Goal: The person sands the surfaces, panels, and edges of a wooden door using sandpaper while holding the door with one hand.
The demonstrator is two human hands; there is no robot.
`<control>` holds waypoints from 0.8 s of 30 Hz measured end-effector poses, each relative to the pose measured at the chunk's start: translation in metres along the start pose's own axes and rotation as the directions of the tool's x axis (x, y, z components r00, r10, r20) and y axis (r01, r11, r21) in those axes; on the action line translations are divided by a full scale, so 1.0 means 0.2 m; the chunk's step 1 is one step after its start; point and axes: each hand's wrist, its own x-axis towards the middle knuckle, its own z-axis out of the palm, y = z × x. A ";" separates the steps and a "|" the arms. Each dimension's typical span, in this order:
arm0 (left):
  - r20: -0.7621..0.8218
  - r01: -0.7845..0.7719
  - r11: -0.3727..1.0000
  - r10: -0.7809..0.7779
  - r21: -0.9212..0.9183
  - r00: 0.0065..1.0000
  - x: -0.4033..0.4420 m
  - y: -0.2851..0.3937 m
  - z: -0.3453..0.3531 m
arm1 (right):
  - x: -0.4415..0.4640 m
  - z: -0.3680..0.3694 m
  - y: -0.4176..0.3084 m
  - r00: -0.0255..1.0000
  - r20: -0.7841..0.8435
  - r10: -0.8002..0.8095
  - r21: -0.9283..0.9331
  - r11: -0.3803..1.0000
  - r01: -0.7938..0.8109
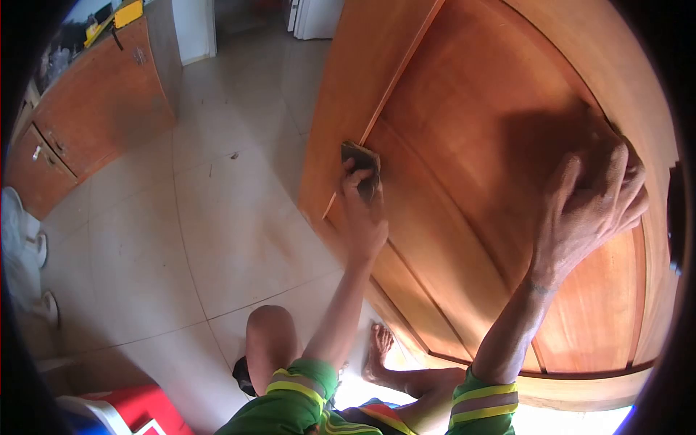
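A large wooden door (pixel 464 181) with recessed panels fills the right side of the view. My left hand (pixel 362 210) is closed around a dark folded piece of sandpaper (pixel 370 158) with brownish edges, held at the door's left stile beside the panel groove. Over on the right, my right hand (pixel 591 192) is at the curved edge where the panel meets the frame. Its fingers are bent and pressed together, their tips turned away, so whatever they may hold is hidden. A shadow falls on the panel beside it.
At the upper left stands a wooden cabinet (pixel 109 101) with a yellow object (pixel 128 13) on top. Pale floor tiles (pixel 239 217) carry small bits of debris. My bare foot (pixel 379 348) is close to the door's lower edge. A red item (pixel 145 406) lies at bottom left.
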 end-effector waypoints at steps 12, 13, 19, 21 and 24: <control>0.176 -0.134 0.991 0.131 0.001 0.976 0.02 -0.05 -0.06 | 0.01 -0.01 -0.05 0.999 0.034 -0.009 0.055 0.998 0.008; 0.171 -0.117 0.993 0.116 -0.005 0.978 0.04 -0.05 -0.06 | 0.02 0.00 -0.05 0.999 0.029 -0.014 0.056 0.998 0.012; 0.035 -0.149 0.988 0.147 0.048 0.988 0.07 0.06 -0.01 | 0.02 0.01 -0.03 0.998 0.007 -0.056 0.011 0.998 0.056; 0.076 -0.302 0.952 0.306 -0.059 0.949 0.21 0.16 0.01 | 0.03 0.04 -0.06 0.996 -0.005 -0.087 -0.012 0.996 0.087; 0.068 -0.339 0.938 0.344 -0.077 0.937 0.30 0.20 -0.01 | 0.06 0.03 -0.10 0.993 0.027 -0.117 -0.020 0.993 0.117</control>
